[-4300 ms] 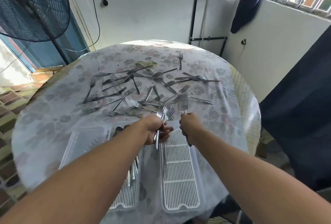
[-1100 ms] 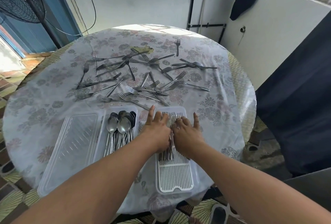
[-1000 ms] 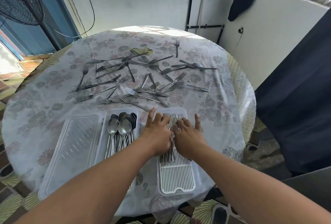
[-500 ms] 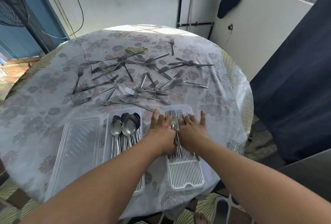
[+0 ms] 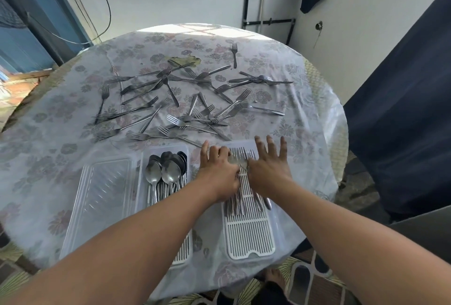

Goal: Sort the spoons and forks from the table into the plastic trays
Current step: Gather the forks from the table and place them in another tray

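Two hands, left hand (image 5: 218, 175) and right hand (image 5: 268, 168), lay flat, fingers spread, pressing forks (image 5: 240, 158) into the right tray (image 5: 249, 236); spoons (image 5: 167, 173) filled the middle tray (image 5: 181, 253); loose forks (image 5: 180, 107) lay beyond.

Both hands (image 5: 244, 170) flat on forks (image 5: 240, 156) in tray (image 5: 251, 243).

The person's forearms (image 5: 151, 226) are bare with no sleeves, watch or rings showing above the table (image 5: 314, 119).
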Motion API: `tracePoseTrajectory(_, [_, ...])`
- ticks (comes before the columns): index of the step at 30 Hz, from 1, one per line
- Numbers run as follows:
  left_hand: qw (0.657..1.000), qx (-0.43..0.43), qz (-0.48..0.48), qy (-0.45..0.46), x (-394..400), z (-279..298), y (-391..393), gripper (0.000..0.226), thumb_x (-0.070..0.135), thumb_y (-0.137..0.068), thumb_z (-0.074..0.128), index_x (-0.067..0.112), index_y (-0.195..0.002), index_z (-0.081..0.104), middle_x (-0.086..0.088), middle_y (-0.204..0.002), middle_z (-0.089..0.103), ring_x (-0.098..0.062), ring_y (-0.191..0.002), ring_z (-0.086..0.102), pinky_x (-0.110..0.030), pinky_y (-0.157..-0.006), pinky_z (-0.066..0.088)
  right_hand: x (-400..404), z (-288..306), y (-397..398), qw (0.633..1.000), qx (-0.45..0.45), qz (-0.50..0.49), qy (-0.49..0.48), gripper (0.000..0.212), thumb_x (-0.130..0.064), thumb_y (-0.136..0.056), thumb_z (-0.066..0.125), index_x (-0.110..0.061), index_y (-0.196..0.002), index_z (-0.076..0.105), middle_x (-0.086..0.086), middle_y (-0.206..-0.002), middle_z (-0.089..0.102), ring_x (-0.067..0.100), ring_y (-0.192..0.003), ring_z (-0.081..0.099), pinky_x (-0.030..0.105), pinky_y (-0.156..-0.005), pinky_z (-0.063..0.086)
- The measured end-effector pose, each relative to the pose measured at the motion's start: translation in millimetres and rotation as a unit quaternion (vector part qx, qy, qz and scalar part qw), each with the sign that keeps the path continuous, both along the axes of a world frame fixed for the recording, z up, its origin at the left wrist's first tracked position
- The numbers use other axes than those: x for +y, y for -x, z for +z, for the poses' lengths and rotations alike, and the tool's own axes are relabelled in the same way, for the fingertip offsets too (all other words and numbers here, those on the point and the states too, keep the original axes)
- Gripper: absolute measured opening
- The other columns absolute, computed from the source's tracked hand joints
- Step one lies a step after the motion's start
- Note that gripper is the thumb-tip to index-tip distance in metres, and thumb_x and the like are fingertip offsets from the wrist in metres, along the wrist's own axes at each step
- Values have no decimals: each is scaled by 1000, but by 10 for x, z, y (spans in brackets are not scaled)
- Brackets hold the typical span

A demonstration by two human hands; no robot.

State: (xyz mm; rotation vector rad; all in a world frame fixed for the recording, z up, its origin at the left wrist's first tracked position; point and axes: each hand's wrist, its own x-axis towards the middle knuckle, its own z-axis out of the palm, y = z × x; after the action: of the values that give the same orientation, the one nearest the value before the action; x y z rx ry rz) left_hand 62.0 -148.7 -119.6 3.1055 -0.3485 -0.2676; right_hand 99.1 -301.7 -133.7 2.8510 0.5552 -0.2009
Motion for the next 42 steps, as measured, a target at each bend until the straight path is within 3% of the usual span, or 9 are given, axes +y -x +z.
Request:
tracePoseTrajectory(3, [999, -16, 35, 12, -33, -18, -123, 36, 47, -95, 49, 35, -126, 64, -10, -139, 38, -37, -139, 20, -58, -119, -16, -35, -3, -123, 996, -28, 29, -75, 39, -44, -100, 41, -29, -123, 70, 12, -166, 18, 37, -153, 5, 65, -115, -23])
tracePoseTrajectory(7, [988, -75, 116, 67, -97, -28, -330, 32, 51, -94, 49, 33, -110, 70, -1, -126, 48, -32, -126, 34, -51, -119, 9, -124, 26, -374, 973, -91, 33, -208, 34, -43, -93, 54, -25, -116, 71, 9, -137, 49, 36, -133, 33, 62, -122, -2])
tracePoseTrajectory(11, [951, -134, 233, 152, -308, 82, -646, 26, 41, -95, 55, 29, -113, 70, -3, -117, 60, -30, -114, 45, -40, -95, 37, -298, 97, -741, 933, -77, -18, -351, 25, -36, -96, 60, -27, -118, 68, 6, -125, 55, 36, -123, 43, 52, -112, 29])
tracePoseTrajectory(14, [905, -137, 293, 277, -490, 208, -856, 16, 34, -95, 57, 22, -100, 67, -1, -94, 67, -26, -92, 60, -35, -74, 49, -414, 135, -1001, 902, -25, -44, -428, 25, -32, -98, 58, -23, -120, 66, 8, -126, 57, 35, -125, 43, 44, -103, 38])
tracePoseTrajectory(18, [889, -121, 321, 302, -715, 274, -1069, 14, 32, -96, 56, 22, -93, 65, 4, -80, 67, -23, -78, 63, -33, -65, 51, -495, 86, -1246, 904, 69, -45, -419, 36, -33, -101, 56, -21, -135, 59, 9, -141, 52, 33, -138, 38, 40, -110, 34])
tracePoseTrajectory(27, [903, -93, 339, 248, -695, 106, -1329, 14, 31, -97, 56, 23, -90, 64, 1, -90, 68, -24, -84, 62, -35, -73, 55, -518, -143, -1827, 935, 142, 11, -324, 60, -26, -101, 55, -11, -155, 33, 17, -153, 44, 38, -141, 39, 48, -113, 35])
tracePoseTrajectory(35, [935, -94, 331, 82, -22, 34, -1407, 19, 26, -100, 51, 18, -105, 67, -4, -103, 65, -28, -100, 55, -41, -75, 52, -401, -278, -2118, 980, 71, -15, -188, 32, -16, -98, 50, -13, -129, 54, 12, -132, 55, 37, -124, 49, 46, -97, 42])
tracePoseTrajectory(38, [909, -90, 403, 56, 181, -17, -1377, 22, 34, -99, 53, 17, -99, 66, -2, -90, 64, -25, -85, 60, -39, -69, 53, -271, -294, -2083, 966, 67, 11, -251, 27, -13, -98, 47, -12, -122, 60, 13, -120, 60, 37, -104, 60, 40, -80, 44])
tracePoseTrajectory(42, [864, -20, 496, 84, 365, -91, -1348, 43, 51, -98, 58, 14, -76, 65, 0, -68, 60, -19, -60, 56, -27, -50, 36, 12, -205, -1953, 931, 91, 16, -352, 22, -22, -102, 44, -11, -113, 59, 11, -107, 61, 33, -84, 60, 39, -68, 45])
